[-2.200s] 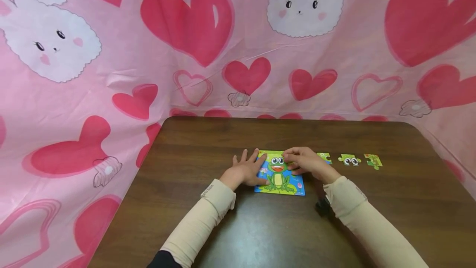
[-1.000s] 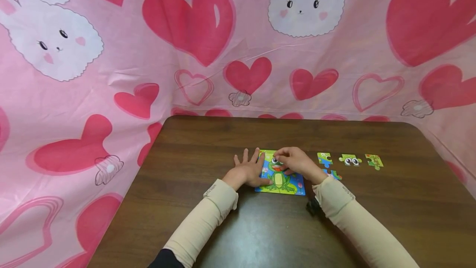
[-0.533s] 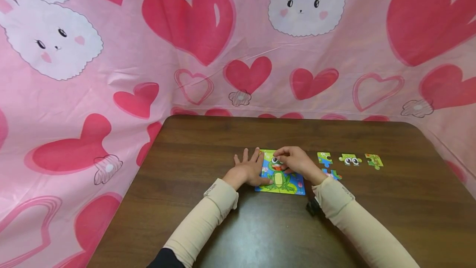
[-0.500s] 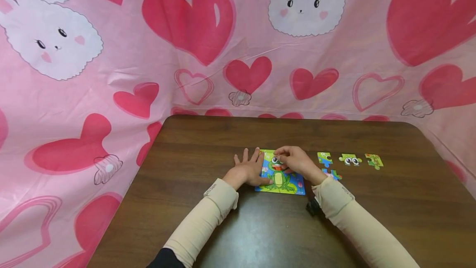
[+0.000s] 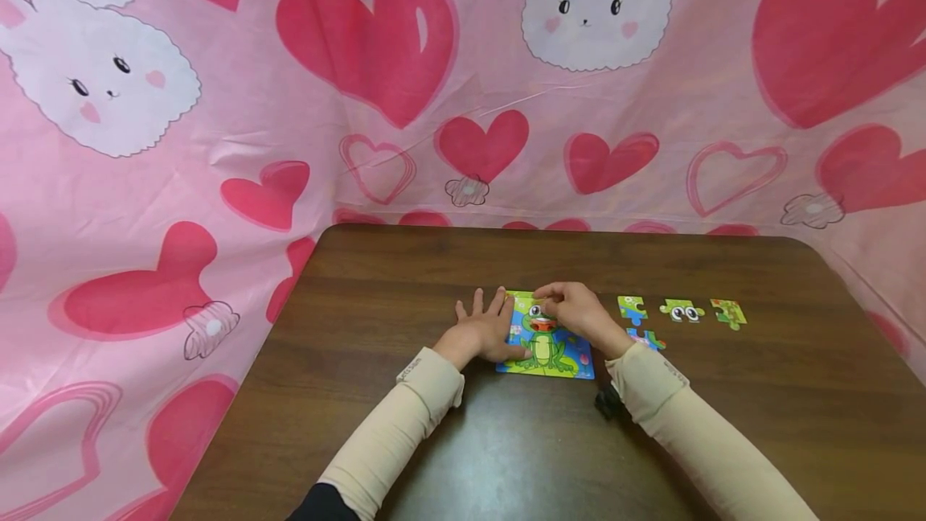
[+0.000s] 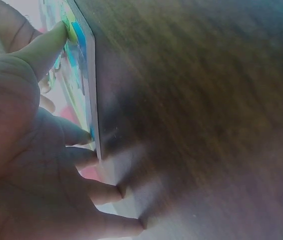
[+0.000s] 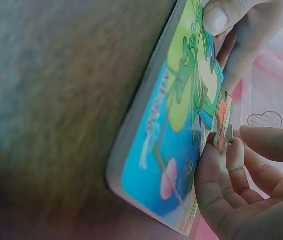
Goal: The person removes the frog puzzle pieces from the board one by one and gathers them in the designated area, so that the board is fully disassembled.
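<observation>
A square frog jigsaw puzzle [image 5: 546, 356] lies on the table, its picture showing a green frog on blue. My left hand [image 5: 477, 336] is spread over its left side, thumb on the picture and some fingertips down on the table. Above the frog's face, my right hand [image 5: 579, 312] pinches a puzzle piece [image 7: 224, 120] with orange and green on it. In the right wrist view that piece stands tilted up from the board. My right fingers hide the upper right part of the puzzle in the head view.
Loose puzzle pieces lie right of the board: a blue-green one [image 5: 633, 309], one with eyes [image 5: 682, 311], a green one with red [image 5: 727, 313], and a blue one [image 5: 646, 339] partly behind the right wrist. Pink heart-printed cloth [image 5: 499, 79] hangs behind the brown table [image 5: 405, 264].
My right hand has moved left over the frog's face, uncovering loose pieces on the right. In the last half second it has barely shifted. My left hand stays nearly in place.
</observation>
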The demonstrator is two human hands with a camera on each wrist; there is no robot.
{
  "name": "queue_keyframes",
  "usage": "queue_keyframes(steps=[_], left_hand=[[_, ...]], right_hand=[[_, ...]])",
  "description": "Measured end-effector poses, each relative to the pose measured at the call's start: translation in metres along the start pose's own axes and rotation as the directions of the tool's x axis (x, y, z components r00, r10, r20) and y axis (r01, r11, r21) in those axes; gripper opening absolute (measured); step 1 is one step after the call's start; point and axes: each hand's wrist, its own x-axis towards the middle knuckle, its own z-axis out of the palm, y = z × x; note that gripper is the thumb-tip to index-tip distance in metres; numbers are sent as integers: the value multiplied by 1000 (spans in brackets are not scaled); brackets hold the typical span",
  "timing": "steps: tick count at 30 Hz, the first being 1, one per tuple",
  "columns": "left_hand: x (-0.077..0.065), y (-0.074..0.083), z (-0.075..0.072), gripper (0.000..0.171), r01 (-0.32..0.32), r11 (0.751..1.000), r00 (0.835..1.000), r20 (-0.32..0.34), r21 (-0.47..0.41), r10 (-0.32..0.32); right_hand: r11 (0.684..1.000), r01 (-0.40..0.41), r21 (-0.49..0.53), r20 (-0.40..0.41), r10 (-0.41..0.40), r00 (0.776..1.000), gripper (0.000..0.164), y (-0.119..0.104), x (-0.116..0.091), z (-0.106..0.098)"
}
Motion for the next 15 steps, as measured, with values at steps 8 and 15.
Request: queue_keyframes(steps=[8, 15], left_hand=[[-1, 0, -1, 104, -1, 1000, 1000, -1, -1, 1], [-1, 1, -1, 103, -7, 1000, 1000, -6, 2, 7]], right_hand=[[999, 32, 39, 31, -33, 999, 36, 4, -2, 0], [992, 33, 126, 87, -44, 995, 36, 6, -5, 0]])
